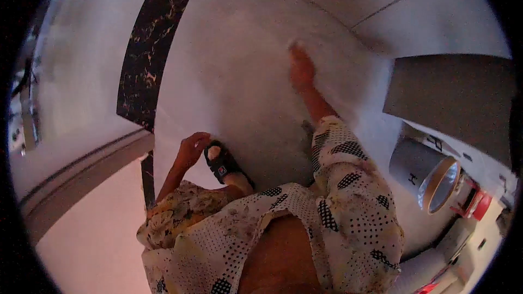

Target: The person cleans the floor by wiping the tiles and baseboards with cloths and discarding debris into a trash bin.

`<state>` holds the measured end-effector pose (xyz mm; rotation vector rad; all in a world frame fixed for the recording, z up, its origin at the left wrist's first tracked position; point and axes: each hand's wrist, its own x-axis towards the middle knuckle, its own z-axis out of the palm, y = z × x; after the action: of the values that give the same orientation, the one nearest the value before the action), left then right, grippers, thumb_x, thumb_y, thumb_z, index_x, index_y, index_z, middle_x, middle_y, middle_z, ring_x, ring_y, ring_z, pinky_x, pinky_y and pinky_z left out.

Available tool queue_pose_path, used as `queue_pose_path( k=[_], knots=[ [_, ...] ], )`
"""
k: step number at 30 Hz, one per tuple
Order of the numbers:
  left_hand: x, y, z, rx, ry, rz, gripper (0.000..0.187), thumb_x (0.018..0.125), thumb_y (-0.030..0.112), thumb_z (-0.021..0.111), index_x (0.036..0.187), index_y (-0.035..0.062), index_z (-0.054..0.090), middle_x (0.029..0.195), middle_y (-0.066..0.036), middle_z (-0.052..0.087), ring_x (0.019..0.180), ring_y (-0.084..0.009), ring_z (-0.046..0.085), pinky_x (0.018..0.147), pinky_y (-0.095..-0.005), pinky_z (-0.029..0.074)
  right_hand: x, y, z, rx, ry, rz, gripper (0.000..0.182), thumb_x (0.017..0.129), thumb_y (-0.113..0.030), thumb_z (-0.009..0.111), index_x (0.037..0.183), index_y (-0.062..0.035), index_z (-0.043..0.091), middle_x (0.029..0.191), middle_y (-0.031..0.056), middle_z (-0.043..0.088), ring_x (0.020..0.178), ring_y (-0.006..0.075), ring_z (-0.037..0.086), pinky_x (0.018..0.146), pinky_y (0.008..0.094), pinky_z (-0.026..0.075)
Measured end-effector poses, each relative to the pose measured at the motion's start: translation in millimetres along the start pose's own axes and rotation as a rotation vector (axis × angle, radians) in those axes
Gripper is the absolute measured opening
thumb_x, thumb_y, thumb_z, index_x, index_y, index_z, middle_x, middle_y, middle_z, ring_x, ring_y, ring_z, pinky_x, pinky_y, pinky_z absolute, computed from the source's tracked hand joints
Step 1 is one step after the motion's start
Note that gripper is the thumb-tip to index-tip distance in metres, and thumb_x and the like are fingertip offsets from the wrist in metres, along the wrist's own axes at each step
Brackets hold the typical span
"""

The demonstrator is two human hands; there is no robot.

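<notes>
My right hand [303,69] reaches forward over the grey floor, blurred by motion. Its fingers look closed, and a pale patch shows at their tips, too smeared to name. On the other side, my left hand [192,148] hangs low with its fingers loosely bent, and I see nothing in it. Right beside it is a black sandal [222,164] on a foot. The wide sleeves of a patterned shirt [354,196] cover both upper arms.
A dark marbled strip [147,60] crosses the pale floor [245,65] at the left. To the right stand a dark-topped box-like piece [449,106] and a grey cylindrical bin [411,163] with a tan rim. Something red [479,204] lies beside the bin.
</notes>
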<state>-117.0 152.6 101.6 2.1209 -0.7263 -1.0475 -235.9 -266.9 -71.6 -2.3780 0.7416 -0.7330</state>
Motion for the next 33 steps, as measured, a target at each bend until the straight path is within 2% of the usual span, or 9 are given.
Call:
queue_pose_path(
  k=[1,3,5,8,14,17,23,27,33],
  knots=[
    [0,1,3,0.019,-0.047,0.003,0.021,0.090,0.013,0.054,0.104,-0.0009,0.061,0.095,-0.012,0.067,0.087,-0.0208,0.065,0.078,-0.0319,0.049,-9,-38,2,-0.208,-0.079,-0.183,0.038,0.092,-0.019,0.044,0.128,-0.0069,0.047,0.123,0.0129,0.053,0.116,0.0291,0.048,0.099,0.0383,0.037],
    [12,6,7,0.051,-0.116,0.042,0.021,0.089,0.014,0.055,0.103,-0.0006,0.061,0.094,-0.012,0.067,0.086,-0.0199,0.064,0.077,-0.0320,0.049,-11,-123,-23,-0.113,-0.656,0.277,0.036,0.093,-0.019,0.043,0.127,-0.0103,0.048,0.125,0.0124,0.053,0.116,0.0279,0.048,0.099,0.0375,0.036],
    [20,1,11,-0.068,-0.097,0.094,0.023,0.090,0.017,0.055,0.103,0.0001,0.061,0.094,-0.012,0.067,0.086,-0.0213,0.065,0.076,-0.0328,0.050,-57,-130,-36,-0.311,-0.702,-0.186,0.033,0.093,-0.017,0.041,0.124,-0.0121,0.052,0.128,0.0120,0.051,0.120,0.0269,0.046,0.102,0.0370,0.033],
    [28,-17,17,-0.159,-0.094,0.064,0.024,0.089,0.020,0.056,0.104,0.0010,0.061,0.094,-0.012,0.067,0.085,-0.0228,0.065,0.076,-0.0333,0.050,-73,-100,-43,0.212,-0.760,-0.097,0.031,0.092,-0.013,0.042,0.121,-0.0111,0.054,0.130,0.0124,0.049,0.122,0.0272,0.044,0.105,0.0368,0.031],
    [20,-47,24,0.004,-0.070,0.077,0.023,0.088,0.019,0.058,0.104,0.0020,0.061,0.094,-0.012,0.067,0.084,-0.0244,0.065,0.075,-0.0332,0.050,73,-40,2,0.039,0.033,0.071,0.038,0.085,-0.003,0.049,0.123,-0.0062,0.051,0.129,0.0127,0.050,0.121,0.0296,0.045,0.102,0.0369,0.034],
    [7,-42,15,-0.125,0.000,-0.050,0.022,0.088,0.019,0.058,0.103,0.0029,0.062,0.095,-0.012,0.067,0.084,-0.0249,0.065,0.075,-0.0336,0.050,140,-23,52,-0.231,0.111,0.010,0.045,0.080,-0.001,0.055,0.124,-0.0057,0.050,0.128,0.0138,0.050,0.119,0.0308,0.046,0.101,0.0376,0.035],
    [7,-48,13,-0.094,-0.030,-0.150,0.021,0.089,0.018,0.057,0.103,0.0033,0.061,0.092,-0.013,0.066,0.084,-0.0237,0.064,0.076,-0.0335,0.050,106,-130,115,-0.073,-0.375,-0.544,0.037,0.082,-0.007,0.050,0.119,-0.0096,0.054,0.125,0.0154,0.051,0.116,0.0306,0.048,0.099,0.0414,0.037],
    [31,-41,10,-0.076,-0.040,-0.087,0.021,0.088,0.019,0.057,0.102,0.0042,0.062,0.093,-0.013,0.066,0.086,-0.0255,0.064,0.075,-0.0335,0.050,32,-145,63,0.209,-0.868,-0.506,0.029,0.085,-0.007,0.047,0.112,-0.0087,0.058,0.127,0.0117,0.052,0.118,0.0312,0.047,0.099,0.0411,0.036],
    [40,-49,16,-0.073,-0.053,0.001,0.021,0.088,0.018,0.057,0.102,0.0030,0.062,0.097,-0.013,0.065,0.087,-0.0248,0.064,0.077,-0.0323,0.049,-37,-95,-52,0.020,-1.043,-0.696,0.035,0.086,-0.007,0.048,0.120,-0.0106,0.055,0.129,0.0099,0.050,0.120,0.0309,0.046,0.098,0.0412,0.038]
  ],
)
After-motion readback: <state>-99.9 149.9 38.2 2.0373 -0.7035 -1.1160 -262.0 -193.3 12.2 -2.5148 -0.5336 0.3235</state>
